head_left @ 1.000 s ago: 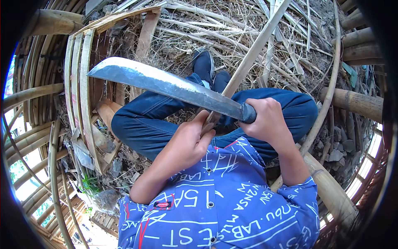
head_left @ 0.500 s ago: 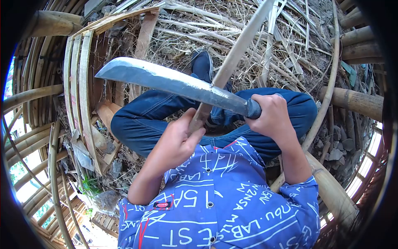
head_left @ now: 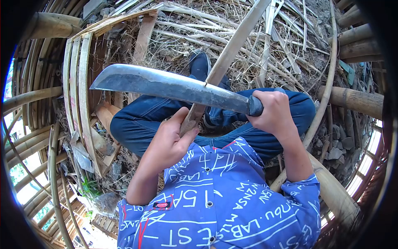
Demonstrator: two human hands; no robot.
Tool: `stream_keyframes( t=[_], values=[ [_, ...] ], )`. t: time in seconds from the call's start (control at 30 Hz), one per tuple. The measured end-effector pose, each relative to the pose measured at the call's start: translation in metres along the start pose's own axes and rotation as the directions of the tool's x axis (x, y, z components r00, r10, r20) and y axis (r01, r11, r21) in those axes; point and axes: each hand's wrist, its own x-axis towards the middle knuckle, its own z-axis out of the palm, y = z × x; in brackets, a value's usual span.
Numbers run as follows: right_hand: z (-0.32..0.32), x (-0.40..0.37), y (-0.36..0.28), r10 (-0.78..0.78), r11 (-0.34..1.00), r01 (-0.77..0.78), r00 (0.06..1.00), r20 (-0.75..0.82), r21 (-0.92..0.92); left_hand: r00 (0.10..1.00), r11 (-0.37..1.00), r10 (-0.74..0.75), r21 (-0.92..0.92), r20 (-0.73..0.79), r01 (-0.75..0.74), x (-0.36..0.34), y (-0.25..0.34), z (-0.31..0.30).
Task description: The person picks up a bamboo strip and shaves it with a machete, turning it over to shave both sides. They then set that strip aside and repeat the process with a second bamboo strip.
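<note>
My right hand [head_left: 271, 112] is wrapped around the dark handle of a machete [head_left: 166, 87]. Its broad blade points left across my lap, with a dark lower face and a brighter strip along the top. Closed on the near end of a long bamboo strip [head_left: 234, 45] is my left hand [head_left: 170, 137]. The strip slants up and away to the right, and the blade lies across it, hiding a short part. Where the two cross, a tiny dark bit shows at the upper edge of the blade.
My crossed legs in jeans [head_left: 141, 116] and a dark shoe [head_left: 200, 64] are beneath the blade. Dry shavings and thin strips [head_left: 186, 37] litter the ground ahead. A wooden slat frame [head_left: 85, 83] stands left; bamboo poles [head_left: 360, 101] and stones [head_left: 335, 151] lie right.
The bamboo strip and my left hand have shifted slightly down and left. The blade has turned, showing more of its dark face, and its tip sits a little lower and further left.
</note>
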Motion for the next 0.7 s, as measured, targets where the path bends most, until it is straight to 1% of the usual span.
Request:
stream_keyframes(
  t=[0.07,0.13,0.37,0.43,0.57,0.7],
  values=[
    [-0.001,0.001,0.000,-0.003,1.000,0.003,1.000,0.000,0.007,1.000,1.000,0.000,0.000,-0.002,0.000,-0.001,0.003,-0.001],
    [-0.002,0.000,0.001,-0.004,1.000,0.004,1.000,0.000,0.012,0.998,0.998,-0.058,-0.004,-0.006,0.058,-0.001,0.011,-0.002],
    [-0.001,-0.001,0.006,-0.032,0.999,0.033,0.999,-0.027,0.013,0.999,0.999,-0.032,-0.011,-0.008,0.032,-0.002,0.006,-0.002],
    [-0.001,-0.002,0.007,-0.032,0.999,0.032,0.999,-0.032,0.010,0.999,0.998,-0.032,-0.054,-0.004,0.032,-0.002,0.006,-0.001],
    [-0.001,-0.003,0.007,-0.026,1.000,0.026,0.999,-0.047,0.005,0.998,0.998,-0.055,-0.016,0.005,0.055,-0.001,0.007,-0.002],
    [0.000,-0.005,0.007,-0.019,1.000,0.018,0.997,-0.075,-0.015,0.999,0.997,-0.042,-0.066,0.014,0.043,0.001,0.004,-0.001]
  ],
)
